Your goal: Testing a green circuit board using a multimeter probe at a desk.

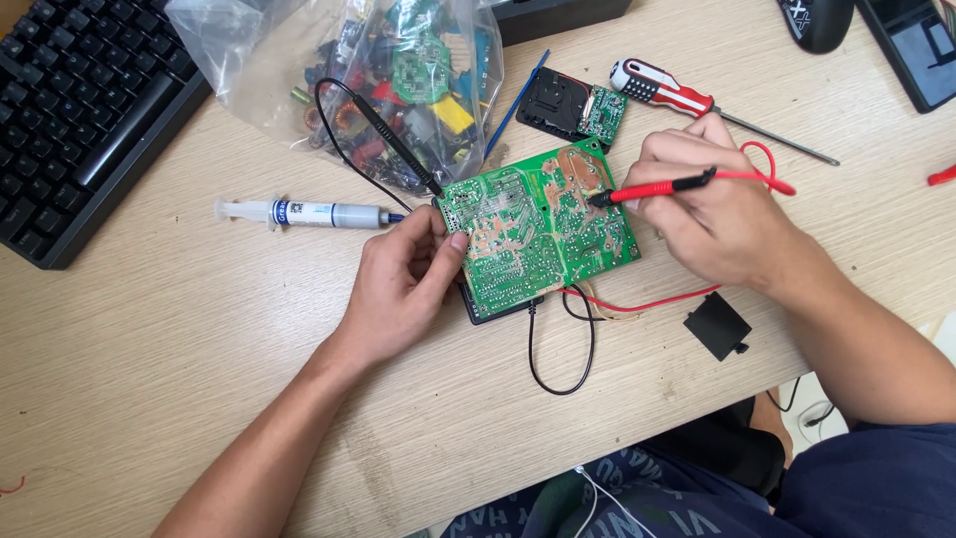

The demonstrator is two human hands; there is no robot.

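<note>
The green board (538, 229) lies solder side up in the middle of the wooden table (179, 339), on top of a small black box that peeks out below it. Both test probes are on it, so the checking is under way. It looks about midway: the tips touch two spots, and most of the board is not touched by anything.

The left hand (403, 284) holds the board's left edge. Its thumb presses on top and the other fingers curl at the edge; how they grip underneath cannot be seen. The black probe (393, 139) comes down from the top left, and its tip meets the board's top left corner, just beside the left fingertips.

The right hand (712, 204) pinches the red probe (657, 187) like a pen, fingers pressed close together. The tip rests on the upper right part of the board. A red wire (647, 302) and a black wire (558, 384) run out from under the board.

A clear plastic bag (388, 70) full of little coloured parts sits at the top, touching nothing but the table and the black probe lying over it. A syringe (309, 213) lies left of the board, with a white label that has a blue band wrapped round it. A red and white screwdriver (687, 98) lies at the top right, near a small black part (573, 108) with a tiny green board in it. A black keyboard (70, 110) fills the top left corner. A small black square cover (717, 324) lies to the lower right, well apart from the board.
</note>
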